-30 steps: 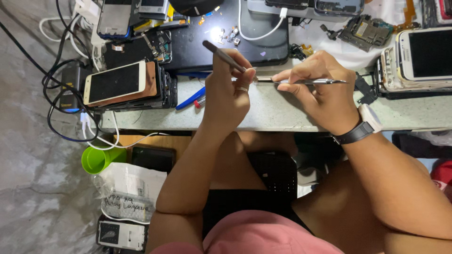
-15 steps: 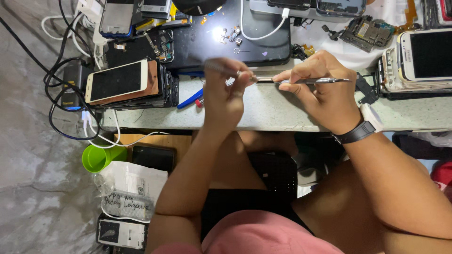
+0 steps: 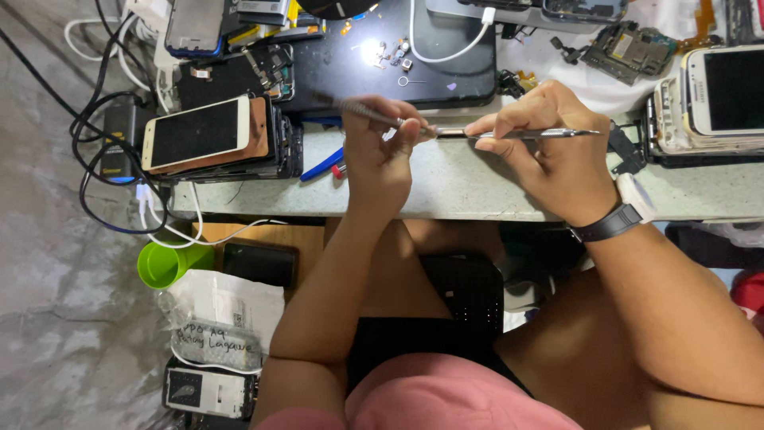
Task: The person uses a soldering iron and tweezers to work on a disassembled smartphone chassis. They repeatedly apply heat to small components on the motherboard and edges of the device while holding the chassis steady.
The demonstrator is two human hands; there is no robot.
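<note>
Both our hands meet over the front edge of the bench, approx. mid-frame. Left hand is closed around a thin metal tool, gripped w/ thumb and fingers; its shaft runs up and to the left, away from us, free end blurred. Right hand pinches a long metal probe between thumb and fingertips; the probe lies nearly level, left to right, its sharp tip sticking out past the hand toward the right. The two tools' inner ends come together between the hands, where a small part seems held, too small for us to tell what. So the key line is side to side: each hand sits right at that meeting point, left a touch nearer. A dark watch wraps the right wrist.

Farther left on the bench, a white-framed phone tops a stack of others. Beyond the hands lies a black mat w/ tiny screws and a white cable. Far right, another white phone and a bare circuit board.
</note>
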